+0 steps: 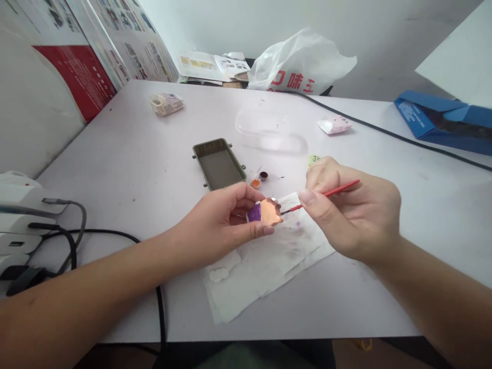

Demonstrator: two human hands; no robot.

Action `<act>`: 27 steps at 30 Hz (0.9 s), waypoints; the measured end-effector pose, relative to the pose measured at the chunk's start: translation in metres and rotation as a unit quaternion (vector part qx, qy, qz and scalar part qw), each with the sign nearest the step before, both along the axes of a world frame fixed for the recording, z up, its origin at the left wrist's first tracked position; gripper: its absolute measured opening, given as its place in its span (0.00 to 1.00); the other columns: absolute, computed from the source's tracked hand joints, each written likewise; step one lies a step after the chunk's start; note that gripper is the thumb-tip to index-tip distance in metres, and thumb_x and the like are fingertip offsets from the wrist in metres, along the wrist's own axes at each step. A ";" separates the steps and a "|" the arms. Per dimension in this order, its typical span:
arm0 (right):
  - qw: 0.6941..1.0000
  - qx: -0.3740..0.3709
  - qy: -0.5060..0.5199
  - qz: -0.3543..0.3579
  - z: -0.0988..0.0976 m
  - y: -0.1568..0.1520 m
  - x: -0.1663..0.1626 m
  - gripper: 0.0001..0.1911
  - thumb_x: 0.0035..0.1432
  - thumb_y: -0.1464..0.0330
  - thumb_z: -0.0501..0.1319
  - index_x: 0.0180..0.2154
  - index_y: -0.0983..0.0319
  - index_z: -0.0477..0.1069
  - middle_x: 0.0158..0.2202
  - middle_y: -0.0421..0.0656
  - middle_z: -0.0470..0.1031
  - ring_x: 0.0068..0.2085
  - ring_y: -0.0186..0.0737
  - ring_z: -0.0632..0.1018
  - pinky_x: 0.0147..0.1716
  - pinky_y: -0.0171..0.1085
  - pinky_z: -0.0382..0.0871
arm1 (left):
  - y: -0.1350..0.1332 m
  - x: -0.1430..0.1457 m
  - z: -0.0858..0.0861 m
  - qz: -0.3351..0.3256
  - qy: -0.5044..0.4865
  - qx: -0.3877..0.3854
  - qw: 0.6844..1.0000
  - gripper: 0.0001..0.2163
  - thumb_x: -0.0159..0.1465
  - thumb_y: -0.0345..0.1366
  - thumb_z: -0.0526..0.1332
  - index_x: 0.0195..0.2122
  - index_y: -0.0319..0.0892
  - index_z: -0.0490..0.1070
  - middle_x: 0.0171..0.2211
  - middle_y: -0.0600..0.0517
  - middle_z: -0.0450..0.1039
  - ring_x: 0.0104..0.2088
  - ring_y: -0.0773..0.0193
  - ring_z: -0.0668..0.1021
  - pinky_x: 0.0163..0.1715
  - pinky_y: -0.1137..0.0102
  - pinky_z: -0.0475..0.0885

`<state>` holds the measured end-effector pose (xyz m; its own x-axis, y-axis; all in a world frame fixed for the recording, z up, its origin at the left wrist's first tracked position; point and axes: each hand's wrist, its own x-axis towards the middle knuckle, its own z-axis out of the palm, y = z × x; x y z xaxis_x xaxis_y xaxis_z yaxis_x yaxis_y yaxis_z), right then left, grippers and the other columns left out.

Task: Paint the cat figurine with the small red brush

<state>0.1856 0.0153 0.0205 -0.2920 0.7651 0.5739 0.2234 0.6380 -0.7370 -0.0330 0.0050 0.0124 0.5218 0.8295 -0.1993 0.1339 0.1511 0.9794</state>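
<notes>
Between the thumb and fingers of my left hand (226,218) is a small painted figurine (270,211), purple on one side and peach-orange on the other, with brown at its upper edge. My right hand (349,210) pinches a thin red paintbrush (340,189). The brush's dark tip is at the figurine's right edge; whether it touches I cannot tell. Just beyond the figurine stand two little paint pots, an orange one (255,183) and a dark brown one (263,176). White paper tissues (265,277) with faint paint smears lie under both hands.
Behind my left hand sits a grey-green rectangular tray (221,166). Farther back are a clear plastic lid (269,130), a crumpled packet (166,104) and a pink-white packet (334,125). A black cable (369,123) crosses toward a blue box (430,120). Power plugs (23,230) crowd the left edge.
</notes>
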 end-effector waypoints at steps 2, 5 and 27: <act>1.000 -0.001 -0.009 0.010 0.000 0.000 0.000 0.11 0.58 0.71 0.65 0.27 0.57 0.67 0.22 0.39 0.63 0.27 0.39 0.67 0.27 0.43 0.63 | 0.000 0.000 0.000 0.000 0.002 0.001 1.000 0.15 0.62 0.42 0.70 0.44 0.42 0.69 0.42 0.51 0.79 0.43 0.62 0.80 0.43 0.65 0.76; 1.000 -0.013 -0.004 0.019 -0.001 0.000 0.001 0.12 0.57 0.74 0.66 0.26 0.57 0.65 0.22 0.38 0.62 0.27 0.37 0.66 0.27 0.42 0.62 | 0.000 0.000 0.000 0.001 0.001 0.005 1.000 0.15 0.61 0.41 0.70 0.44 0.43 0.69 0.42 0.51 0.79 0.42 0.62 0.80 0.43 0.66 0.76; 0.999 -0.003 -0.044 0.013 -0.001 -0.003 0.001 0.12 0.57 0.75 0.64 0.26 0.57 0.64 0.21 0.37 0.62 0.28 0.38 0.66 0.29 0.42 0.62 | -0.002 0.000 -0.002 0.009 0.011 0.011 1.000 0.16 0.60 0.41 0.71 0.42 0.43 0.66 0.44 0.49 0.80 0.43 0.59 0.82 0.43 0.63 0.78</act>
